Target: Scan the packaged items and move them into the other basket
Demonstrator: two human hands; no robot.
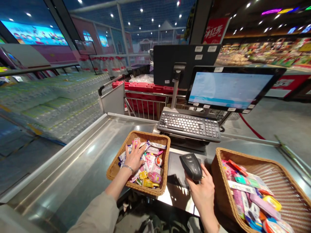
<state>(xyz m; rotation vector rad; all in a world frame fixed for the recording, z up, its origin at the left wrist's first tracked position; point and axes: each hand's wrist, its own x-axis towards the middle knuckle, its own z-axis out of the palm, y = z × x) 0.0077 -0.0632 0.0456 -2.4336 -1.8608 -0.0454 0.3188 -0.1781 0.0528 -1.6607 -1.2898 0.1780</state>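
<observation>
My left hand (134,157) reaches into a square wicker basket (138,133) and rests among small pink, white and yellow candy packets (152,165), its fingers spread; I cannot tell whether it grips one. My right hand (201,191) is closed around the handle of a black handheld barcode scanner (191,166), just left of a second wicker basket (239,158). That basket is tilted towards me and holds colourful packaged sweets (250,197). Part of it runs out of the lower right of the view.
Both baskets stand on a steel checkout counter (63,161). Beyond them are a black keyboard (189,126), a touchscreen monitor (230,89) and a second screen's back (184,61). A shopping cart (143,105) stands behind. Shrink-wrapped bottle packs (53,103) are stacked at left.
</observation>
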